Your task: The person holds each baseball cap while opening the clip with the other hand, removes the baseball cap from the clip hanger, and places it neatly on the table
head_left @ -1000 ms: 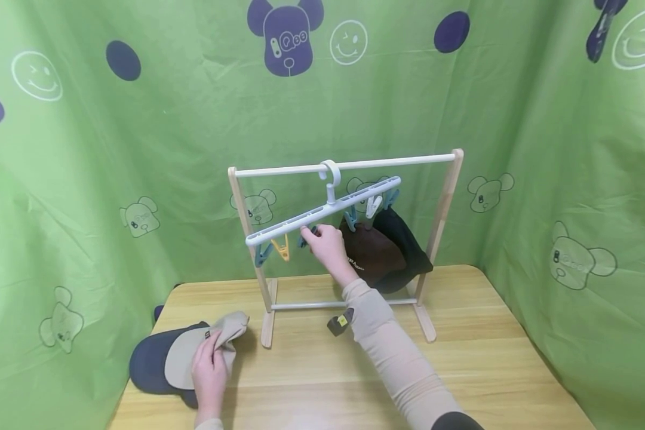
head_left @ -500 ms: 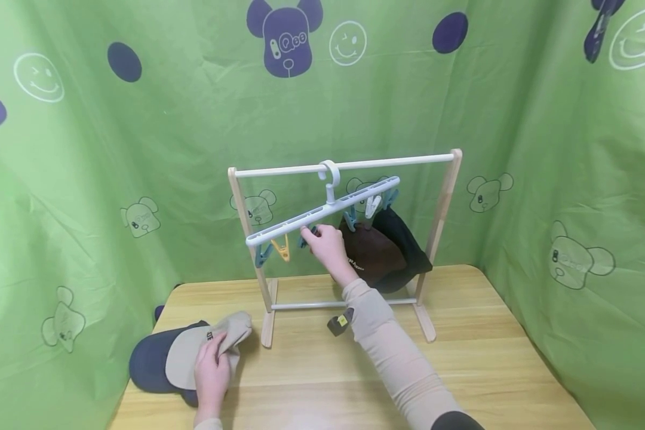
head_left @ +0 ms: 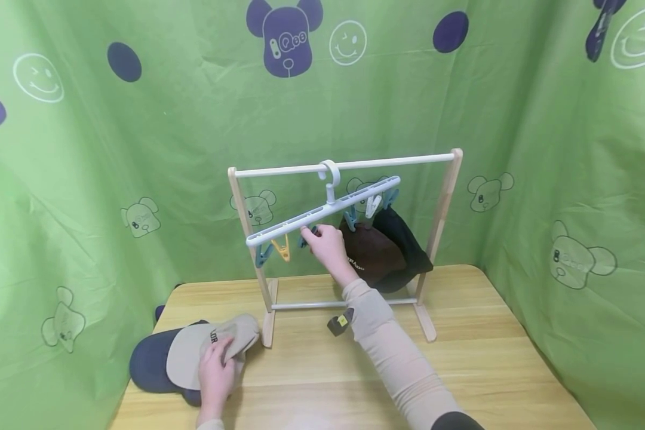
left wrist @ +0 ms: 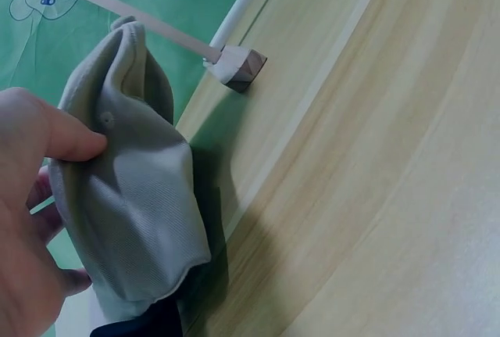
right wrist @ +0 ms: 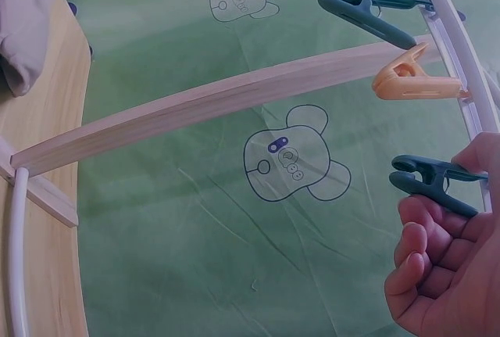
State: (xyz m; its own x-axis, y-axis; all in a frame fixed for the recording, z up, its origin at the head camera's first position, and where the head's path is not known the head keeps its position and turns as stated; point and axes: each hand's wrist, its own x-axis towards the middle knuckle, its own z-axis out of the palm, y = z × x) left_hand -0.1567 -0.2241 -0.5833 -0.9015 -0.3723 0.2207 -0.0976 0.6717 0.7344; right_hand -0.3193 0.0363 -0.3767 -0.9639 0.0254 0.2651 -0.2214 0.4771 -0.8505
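My left hand (head_left: 216, 373) grips the beige crown of a cap (head_left: 185, 358) with a navy brim, at the left of the table. In the left wrist view, the thumb lies on the outside of the crown (left wrist: 141, 188), with fingers behind the fabric. My right hand (head_left: 329, 246) pinches a dark green clothespin (right wrist: 437, 181) under the pale grey clip hanger (head_left: 301, 223). In the right wrist view that clothespin's tips look slightly parted, with nothing between them. A yellow clothespin (head_left: 282, 248) and another green clothespin (head_left: 263, 255) hang to its left.
The hanger hooks over a wooden rack's white rail (head_left: 398, 162). Brown (head_left: 373, 254) and black (head_left: 403, 239) caps hang from clothespins at its right. The rack's left foot (head_left: 267, 328) stands close to the beige cap. Green curtain (head_left: 193, 119) surrounds the wooden table (head_left: 489, 358).
My left hand has shifted slightly right, and the cap's beige crown has spread out toward the rack's foot, showing more of its lettering. My right hand stays at the clothespin.
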